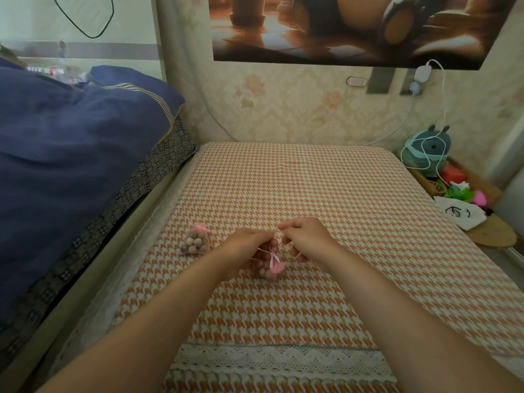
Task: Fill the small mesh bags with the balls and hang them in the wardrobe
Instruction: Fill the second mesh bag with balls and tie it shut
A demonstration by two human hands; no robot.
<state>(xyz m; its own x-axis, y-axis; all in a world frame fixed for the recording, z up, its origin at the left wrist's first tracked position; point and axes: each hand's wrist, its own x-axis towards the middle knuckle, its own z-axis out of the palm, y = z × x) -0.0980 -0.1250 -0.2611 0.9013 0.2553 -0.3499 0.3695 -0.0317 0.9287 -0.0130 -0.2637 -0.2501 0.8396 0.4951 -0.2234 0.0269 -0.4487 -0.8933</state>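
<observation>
- Mesh bag (270, 268) of balls (266, 275) sits between the hands.
- Left hand (244, 245) and right hand (305, 238) pinch its string (274, 231) taut, probably knotting a hanging loop.

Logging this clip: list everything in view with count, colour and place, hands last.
mesh bag with balls: one, pink, lying on the cloth left of the hands
second mesh bag: one, pink bow, balls inside, between the hands
thin string: one, pale, stretched between both hands
checked cloth: one, orange and white, covering the surface
bedding: one, blue, far left
poster: one, brown, on the wall
charger: one, white, plugged into the wall
plush toy: one, teal, far right
white pouch: one, right edge
left hand: one, pinches the thin string
right hand: one, pinches the thin string
</observation>
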